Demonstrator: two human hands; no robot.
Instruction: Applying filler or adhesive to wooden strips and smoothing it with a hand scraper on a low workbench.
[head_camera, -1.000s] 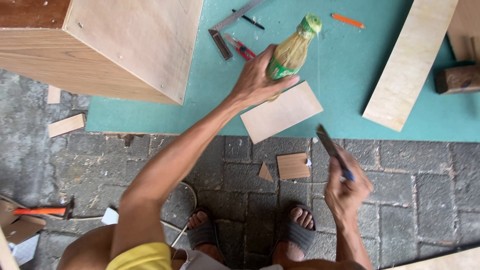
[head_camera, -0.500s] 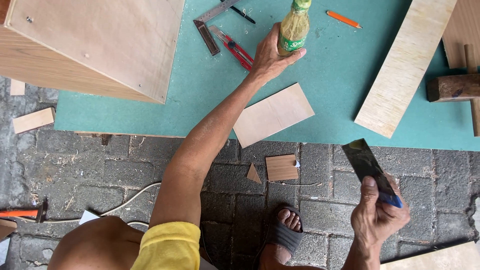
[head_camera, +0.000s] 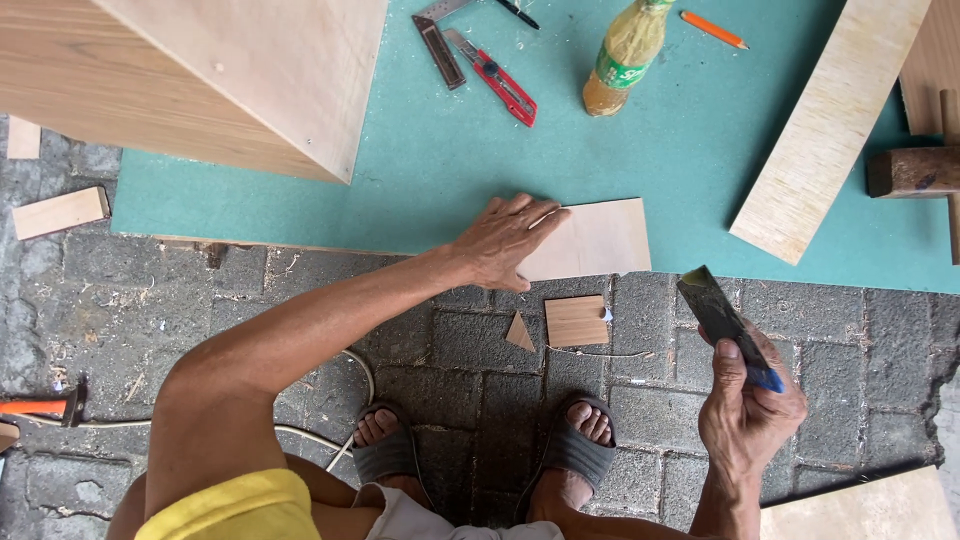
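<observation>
**Left hand now on the plywood piece, bottle let go**

On the near edge of the green board (head_camera: 420, 190), the small plywood piece (head_camera: 598, 238) lies flat, its long axis running along that edge and its near side overhanging it slightly. Half a second ago the left hand (head_camera: 505, 243) gripped the bottle; now it rests palm down on the piece's left end, fingers spread flat. The right hand (head_camera: 748, 410) has stayed off the board over the paving, fingers wrapped round the blue handle of a scraper (head_camera: 722, 318), whose dark blade points up towards the board's near edge.

The bottle (head_camera: 622, 58) stands alone near the far edge, yellowish with a green band label round its middle. Left of it lie a red utility knife (head_camera: 498, 80) and a try square (head_camera: 438, 48); an orange pencil (head_camera: 714, 30) lies to its right.
</observation>
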